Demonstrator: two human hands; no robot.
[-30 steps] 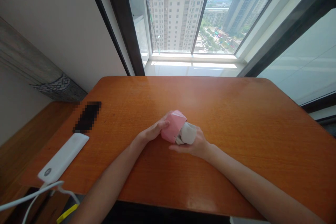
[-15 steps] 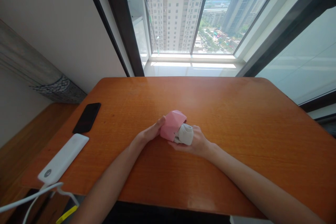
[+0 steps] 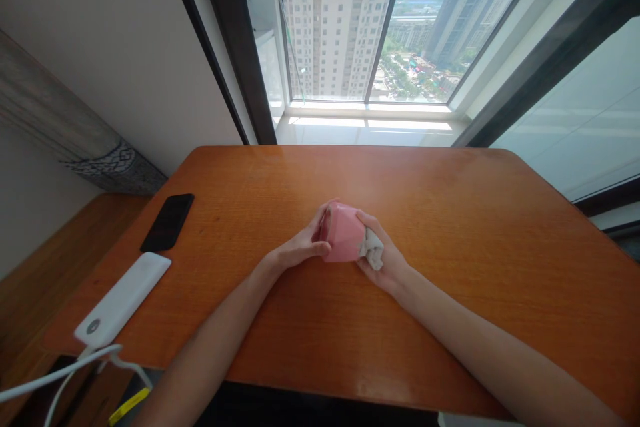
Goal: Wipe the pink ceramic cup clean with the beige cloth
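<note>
A pink faceted cup point(image 3: 343, 239) is held between both hands over the middle of the orange wooden table point(image 3: 450, 227). My left hand point(image 3: 299, 248) grips its left side, thumb on the rim. My right hand point(image 3: 383, 260) wraps round the cup's right side and presses a crumpled white cloth point(image 3: 373, 248) against it. Only a small part of the cloth shows between the fingers and the cup.
A black phone point(image 3: 167, 221) lies at the table's left side. A white power bank point(image 3: 122, 298) with a white cable point(image 3: 55, 373) sits near the front left corner. Large windows stand behind the far table edge.
The cup has been turned and lifted slightly away from me. My right hand has moved up round its side, and the white cloth is now mostly covered.
</note>
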